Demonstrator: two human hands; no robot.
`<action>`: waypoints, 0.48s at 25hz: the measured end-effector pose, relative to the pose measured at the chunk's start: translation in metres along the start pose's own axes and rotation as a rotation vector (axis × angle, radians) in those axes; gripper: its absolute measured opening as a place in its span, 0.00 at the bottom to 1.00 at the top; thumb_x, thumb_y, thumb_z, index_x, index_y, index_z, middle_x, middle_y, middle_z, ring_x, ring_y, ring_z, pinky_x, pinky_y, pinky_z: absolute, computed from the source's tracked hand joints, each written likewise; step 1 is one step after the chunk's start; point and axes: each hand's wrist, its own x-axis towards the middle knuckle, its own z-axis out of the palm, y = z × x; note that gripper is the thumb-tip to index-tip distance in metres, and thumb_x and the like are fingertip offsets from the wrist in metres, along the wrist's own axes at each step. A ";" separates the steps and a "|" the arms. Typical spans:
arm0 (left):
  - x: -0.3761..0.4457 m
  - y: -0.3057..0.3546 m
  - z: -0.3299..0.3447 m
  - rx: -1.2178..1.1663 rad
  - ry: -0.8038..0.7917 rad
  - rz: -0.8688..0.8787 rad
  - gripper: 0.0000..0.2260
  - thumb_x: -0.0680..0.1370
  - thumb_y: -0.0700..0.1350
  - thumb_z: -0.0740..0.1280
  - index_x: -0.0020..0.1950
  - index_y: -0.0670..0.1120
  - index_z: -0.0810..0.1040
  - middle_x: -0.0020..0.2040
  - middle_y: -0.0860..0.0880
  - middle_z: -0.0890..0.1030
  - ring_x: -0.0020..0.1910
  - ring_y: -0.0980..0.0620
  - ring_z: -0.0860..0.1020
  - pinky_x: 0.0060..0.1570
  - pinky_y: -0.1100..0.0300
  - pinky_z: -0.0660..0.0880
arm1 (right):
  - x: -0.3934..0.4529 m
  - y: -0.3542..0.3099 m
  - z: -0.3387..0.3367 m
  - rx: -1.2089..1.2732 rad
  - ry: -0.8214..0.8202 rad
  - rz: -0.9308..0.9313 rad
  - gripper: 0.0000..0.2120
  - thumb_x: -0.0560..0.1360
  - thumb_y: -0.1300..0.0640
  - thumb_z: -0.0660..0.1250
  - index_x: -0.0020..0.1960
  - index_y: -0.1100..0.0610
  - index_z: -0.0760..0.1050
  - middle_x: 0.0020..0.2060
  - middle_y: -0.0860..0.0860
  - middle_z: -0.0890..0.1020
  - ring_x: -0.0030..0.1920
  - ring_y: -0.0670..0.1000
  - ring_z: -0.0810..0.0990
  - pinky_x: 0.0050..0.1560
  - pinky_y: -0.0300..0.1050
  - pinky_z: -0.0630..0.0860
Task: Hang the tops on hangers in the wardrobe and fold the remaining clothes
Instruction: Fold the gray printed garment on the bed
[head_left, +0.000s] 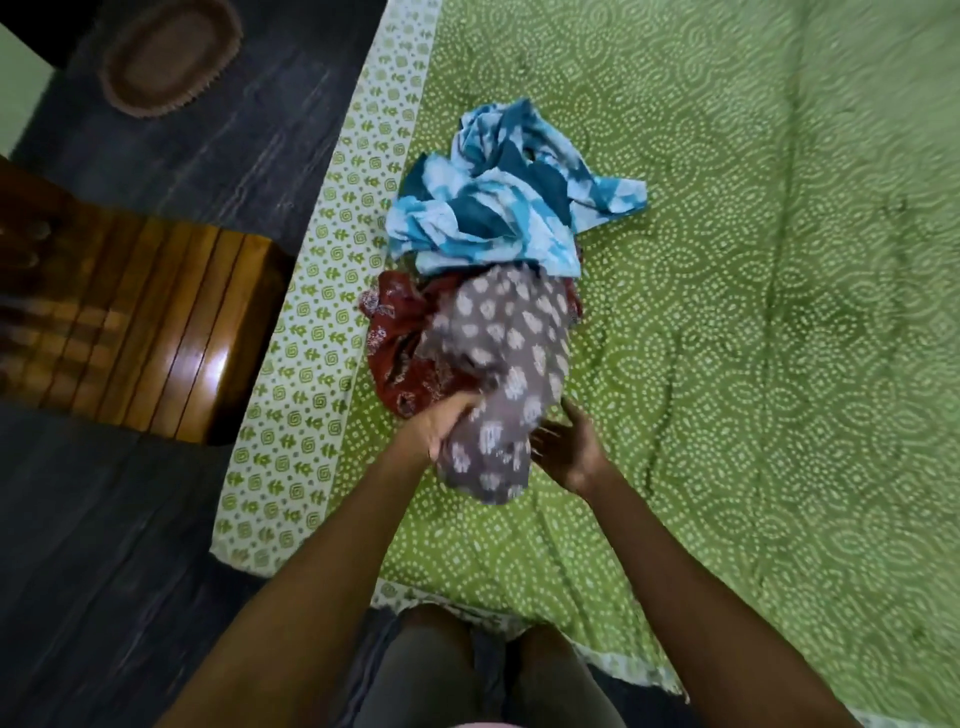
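Note:
A heap of clothes lies on the green patterned bedsheet (727, 312) near its left border. On top at the near end is a grey garment with white blotches (509, 353). My left hand (441, 426) grips its near left side and the cloth bunches under my fingers. My right hand (566, 447) hovers just right of the grey garment with fingers spread and holds nothing. A red printed garment (400, 343) lies under the grey one on the left. Beyond them sits a crumpled blue and white tie-dye garment (498, 202).
A glossy wooden piece of furniture (156, 317) stands on the dark floor left of the bed. A small oval brown mat (166, 57) lies on the floor at the far left. My knees (498, 675) press against the bed's near edge.

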 end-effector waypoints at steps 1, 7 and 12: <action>-0.015 -0.011 0.008 0.113 -0.011 -0.038 0.23 0.80 0.41 0.58 0.27 0.43 0.81 0.25 0.48 0.80 0.28 0.50 0.78 0.34 0.62 0.74 | -0.005 0.008 -0.005 0.031 -0.145 0.001 0.18 0.81 0.50 0.53 0.58 0.60 0.76 0.57 0.60 0.78 0.55 0.57 0.79 0.53 0.46 0.77; -0.076 -0.062 0.006 0.210 0.018 -0.103 0.16 0.79 0.36 0.53 0.34 0.40 0.72 0.25 0.49 0.76 0.22 0.57 0.74 0.25 0.67 0.71 | -0.078 0.002 0.024 -0.166 -0.135 -0.151 0.11 0.81 0.55 0.57 0.45 0.57 0.75 0.38 0.54 0.83 0.42 0.50 0.83 0.31 0.36 0.77; -0.091 -0.045 0.006 -0.459 0.022 0.349 0.20 0.81 0.55 0.53 0.53 0.44 0.79 0.52 0.42 0.81 0.53 0.44 0.77 0.59 0.49 0.71 | -0.155 -0.040 0.070 -0.516 -0.443 -0.350 0.13 0.73 0.67 0.62 0.56 0.58 0.75 0.43 0.48 0.84 0.42 0.45 0.82 0.43 0.37 0.79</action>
